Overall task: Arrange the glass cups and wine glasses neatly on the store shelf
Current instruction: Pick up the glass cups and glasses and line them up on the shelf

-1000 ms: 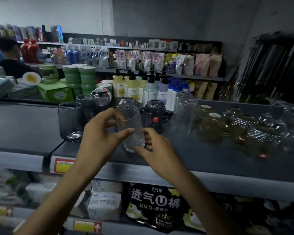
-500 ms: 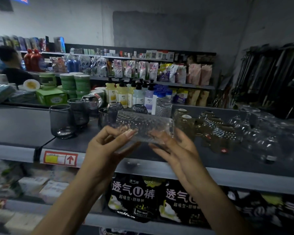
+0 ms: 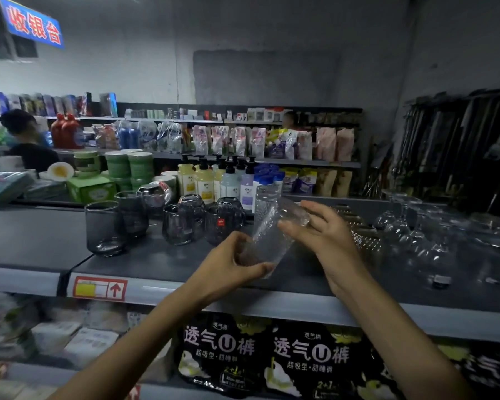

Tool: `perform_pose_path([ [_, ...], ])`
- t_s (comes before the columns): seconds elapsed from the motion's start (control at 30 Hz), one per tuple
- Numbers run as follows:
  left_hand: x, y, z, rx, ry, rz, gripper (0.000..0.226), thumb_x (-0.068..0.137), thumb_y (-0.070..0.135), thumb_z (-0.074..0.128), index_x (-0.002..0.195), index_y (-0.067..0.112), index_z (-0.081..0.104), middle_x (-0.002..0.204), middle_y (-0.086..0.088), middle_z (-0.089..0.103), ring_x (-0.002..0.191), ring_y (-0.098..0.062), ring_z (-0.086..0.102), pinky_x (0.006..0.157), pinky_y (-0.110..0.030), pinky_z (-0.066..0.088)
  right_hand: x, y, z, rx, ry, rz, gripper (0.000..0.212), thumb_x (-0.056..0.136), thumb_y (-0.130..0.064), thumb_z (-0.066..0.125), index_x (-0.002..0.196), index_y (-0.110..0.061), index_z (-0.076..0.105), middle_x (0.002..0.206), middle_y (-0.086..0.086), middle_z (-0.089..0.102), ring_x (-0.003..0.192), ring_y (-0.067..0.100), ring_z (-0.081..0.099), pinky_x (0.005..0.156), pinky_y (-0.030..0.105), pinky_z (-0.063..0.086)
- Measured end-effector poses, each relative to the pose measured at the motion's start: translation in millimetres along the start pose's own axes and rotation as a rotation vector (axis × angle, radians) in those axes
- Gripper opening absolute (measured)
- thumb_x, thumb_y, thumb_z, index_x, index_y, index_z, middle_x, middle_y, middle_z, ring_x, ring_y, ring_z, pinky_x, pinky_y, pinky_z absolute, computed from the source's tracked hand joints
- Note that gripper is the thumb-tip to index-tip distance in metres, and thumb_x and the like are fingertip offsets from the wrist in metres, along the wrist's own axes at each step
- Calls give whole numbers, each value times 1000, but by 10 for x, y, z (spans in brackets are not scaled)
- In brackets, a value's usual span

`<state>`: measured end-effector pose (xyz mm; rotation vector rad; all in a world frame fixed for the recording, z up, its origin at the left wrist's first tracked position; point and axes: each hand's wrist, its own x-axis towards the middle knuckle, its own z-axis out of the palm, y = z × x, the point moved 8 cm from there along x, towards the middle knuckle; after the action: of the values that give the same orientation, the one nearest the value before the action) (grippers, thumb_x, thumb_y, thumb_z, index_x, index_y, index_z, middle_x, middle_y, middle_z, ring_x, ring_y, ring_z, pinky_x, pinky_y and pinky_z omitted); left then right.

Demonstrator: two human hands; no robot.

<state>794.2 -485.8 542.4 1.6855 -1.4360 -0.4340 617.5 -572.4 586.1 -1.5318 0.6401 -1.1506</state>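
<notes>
Dim store shelf (image 3: 156,264), head view: the glass (image 3: 272,235), level a moment ago, now tilts above it at centre frame. Left hand (image 3: 228,267) curls round its lower end. Right hand (image 3: 321,235), fingers nearly straight, steadies the top. It is probably being turned upright for placing near the cups (image 3: 104,226).

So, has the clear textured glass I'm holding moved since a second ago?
Yes. The clear textured glass was upright left of the red-labelled dark glass; now it lies tilted to that glass's right.

Grey shelf (image 3: 156,262) carries smoky tumblers (image 3: 104,226), dark cups (image 3: 179,225), wine glasses (image 3: 401,223).
</notes>
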Motion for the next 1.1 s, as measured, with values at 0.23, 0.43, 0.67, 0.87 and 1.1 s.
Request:
perform_pose_path([
  [0.23, 421, -213, 90, 95, 2, 25, 71, 65, 59, 88, 124, 39, 55, 107, 10, 73, 92, -7, 72, 87, -43, 61, 419, 265, 151, -132, -8, -7, 64, 69, -8, 95, 119, -23, 56, 120, 0, 73, 107, 14, 72, 86, 27, 58],
  [0.43, 611, -390, 189, 46, -28, -24, 78, 62, 59, 90, 128, 35, 55, 109, 8, 73, 98, -9, 71, 91, -40, 59, 612, 464, 217, -226, 16, -72, 65, 68, -16, 97, 115, -33, 55, 123, -2, 69, 113, 16, 69, 96, 35, 59],
  [0.67, 721, -494, 220, -45, -63, -14, 95, 54, 67, 92, 135, 32, 57, 115, 8, 74, 103, -7, 71, 96, -36, 59, 570, 535, 180, -266, -59, -31, 54, 84, -14, 85, 129, -21, 55, 118, -2, 69, 103, 7, 69, 78, 15, 57],
  [0.87, 807, -514, 124, -116, 69, -37, 80, 48, 58, 94, 113, 25, 62, 103, -5, 73, 93, -23, 73, 87, -46, 60, 532, 674, 205, -349, -43, -43, 18, 94, -25, 76, 96, -34, 61, 92, -13, 70, 73, -12, 69, 64, 8, 48],
  [1.1, 953, -565, 128, -170, 126, -42, 57, 66, 22, 98, 109, 15, 63, 100, -5, 72, 89, -17, 71, 84, -36, 61, 638, 732, 212, -499, 84, -89, 21, 92, -41, 76, 106, -29, 66, 86, -7, 76, 77, 2, 71, 58, 10, 46],
])
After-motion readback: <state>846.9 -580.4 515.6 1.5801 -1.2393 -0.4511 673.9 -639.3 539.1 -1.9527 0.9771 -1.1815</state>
